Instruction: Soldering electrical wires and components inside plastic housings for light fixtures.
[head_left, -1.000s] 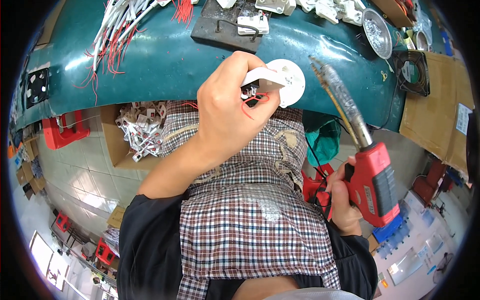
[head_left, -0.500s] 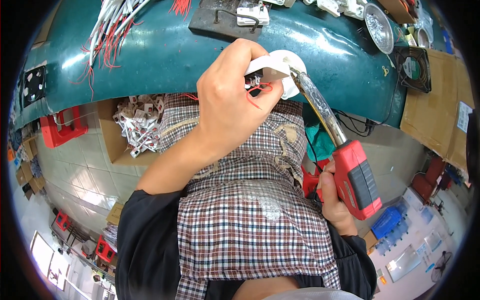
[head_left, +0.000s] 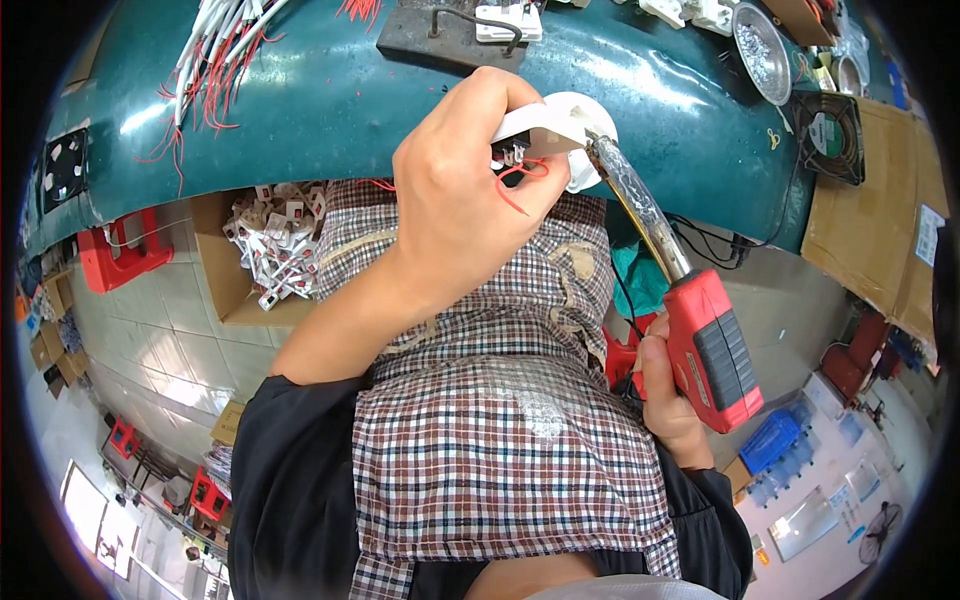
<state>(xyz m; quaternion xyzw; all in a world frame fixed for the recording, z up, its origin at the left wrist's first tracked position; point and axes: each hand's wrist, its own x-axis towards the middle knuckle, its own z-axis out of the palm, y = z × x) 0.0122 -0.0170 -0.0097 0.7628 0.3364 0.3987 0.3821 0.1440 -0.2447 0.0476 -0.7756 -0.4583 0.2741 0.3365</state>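
My left hand [head_left: 455, 190] is closed round a white plastic housing [head_left: 545, 125] above the table's near edge. A black rocker switch [head_left: 511, 149] with metal terminals sits in its side, and a thin red wire [head_left: 512, 190] loops out beside my fingers. In my right hand [head_left: 668, 400], lower right, is a red and black soldering gun [head_left: 712, 350]. Its long metal barrel slants up and left, with the tip against or very close to the housing's inner side. The exact contact spot is too small to tell.
On the green table [head_left: 300, 120] lie bundled white cables [head_left: 215, 50] with red wires. A dark metal block [head_left: 440, 40] carries a white part. Farther right are a metal bowl [head_left: 762, 55] and a black fan [head_left: 828, 138]. A cardboard box [head_left: 215, 260] of white parts stands below the table.
The housing and my left hand have shifted slightly upward. The soldering gun has moved up a little too, its tip staying at the housing. Both grips look the same.
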